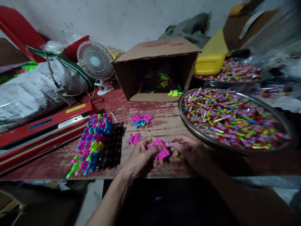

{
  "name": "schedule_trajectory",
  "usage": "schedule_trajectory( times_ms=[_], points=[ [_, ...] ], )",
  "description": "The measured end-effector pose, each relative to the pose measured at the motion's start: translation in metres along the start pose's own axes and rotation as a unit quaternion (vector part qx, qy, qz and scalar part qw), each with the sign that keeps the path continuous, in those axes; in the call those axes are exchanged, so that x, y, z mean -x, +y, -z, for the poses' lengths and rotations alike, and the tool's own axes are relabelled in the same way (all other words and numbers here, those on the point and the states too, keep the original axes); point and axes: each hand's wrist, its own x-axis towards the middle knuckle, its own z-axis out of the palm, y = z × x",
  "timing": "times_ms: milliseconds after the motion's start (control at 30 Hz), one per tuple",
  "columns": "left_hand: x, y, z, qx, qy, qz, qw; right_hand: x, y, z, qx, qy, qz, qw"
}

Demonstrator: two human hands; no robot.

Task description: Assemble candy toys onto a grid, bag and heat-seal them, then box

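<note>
Near the table's front edge, my left hand (144,151) grips a bright pink plastic piece (162,153) between thumb and fingers. My right hand (185,147) pinches a small wrapped candy tube (167,144), its red end against the edge of the pink piece. Whether the tube is inserted or only touching, I cannot tell. Just beyond my left hand lies another pink piece (135,138), with pink and blue pieces (141,120) farther back. A small yellow-green item (177,159) rests below my right hand.
Colourful plastic figures (94,141) stand in a black rack (113,150) at left, beside a long red sealing machine (47,128). A metal tray (182,114) of candy tubes stands right. Behind are an open cardboard box (155,51) with plastic pieces and a small fan (95,61).
</note>
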Motion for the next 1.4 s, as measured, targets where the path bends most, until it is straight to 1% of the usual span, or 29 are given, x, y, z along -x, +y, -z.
schedule_trajectory(
  times_ms=[100, 167, 267, 333, 467, 533, 667, 800, 867, 933, 1000, 1033, 1100, 1200, 1267, 1300, 1400],
  points=[
    [0.005, -0.001, 0.003, -0.007, -0.021, 0.005, 1.0, 0.001, 0.004, 0.0, -0.018, -0.041, -0.002, 0.999],
    [0.006, 0.0, 0.003, 0.003, -0.022, 0.014, 1.0, 0.002, 0.005, 0.002, -0.034, -0.07, -0.004, 0.997],
    [0.004, -0.001, 0.001, 0.028, -0.014, 0.043, 0.999, 0.001, 0.01, 0.004, -0.068, -0.108, 0.007, 0.992],
    [0.001, -0.002, -0.001, 0.032, -0.02, 0.063, 0.997, 0.001, 0.015, 0.005, -0.088, -0.122, 0.024, 0.988],
    [-0.005, -0.004, -0.005, 0.025, -0.023, 0.09, 0.995, 0.004, 0.024, 0.004, -0.113, -0.103, 0.045, 0.987],
    [-0.006, -0.004, -0.008, 0.033, -0.013, 0.108, 0.994, 0.006, 0.027, 0.003, -0.118, -0.086, 0.038, 0.989],
    [-0.007, -0.003, -0.012, 0.024, -0.004, 0.144, 0.989, 0.008, 0.034, 0.002, -0.119, -0.074, 0.023, 0.99],
    [-0.008, -0.004, -0.015, 0.016, 0.006, 0.148, 0.989, 0.009, 0.035, 0.005, -0.101, -0.07, 0.026, 0.992],
    [-0.008, -0.005, -0.018, 0.022, 0.0, 0.149, 0.989, 0.009, 0.033, 0.005, -0.132, -0.087, 0.016, 0.987],
    [-0.007, -0.006, -0.021, 0.035, -0.006, 0.153, 0.988, 0.01, 0.031, 0.004, -0.196, -0.1, 0.008, 0.975],
    [-0.007, -0.006, -0.022, 0.046, -0.006, 0.152, 0.987, 0.013, 0.03, 0.001, -0.248, -0.099, 0.011, 0.964],
    [-0.007, -0.006, -0.023, 0.047, -0.006, 0.152, 0.987, 0.015, 0.03, 0.0, -0.255, -0.093, 0.013, 0.962],
    [-0.007, -0.006, -0.022, 0.041, -0.004, 0.154, 0.987, 0.018, 0.03, 0.001, -0.22, -0.08, 0.022, 0.972],
    [-0.006, -0.007, -0.021, 0.029, 0.001, 0.168, 0.985, 0.019, 0.025, 0.009, -0.075, -0.07, 0.058, 0.993],
    [-0.005, -0.009, -0.021, 0.024, 0.007, 0.171, 0.985, 0.017, 0.021, 0.015, 0.025, -0.075, 0.09, 0.993],
    [-0.005, -0.01, -0.021, 0.022, 0.01, 0.168, 0.986, 0.016, 0.019, 0.017, 0.059, -0.079, 0.101, 0.99],
    [-0.005, -0.014, -0.021, 0.028, 0.018, 0.152, 0.988, 0.014, 0.018, 0.02, 0.097, -0.082, 0.108, 0.986]
  ],
)
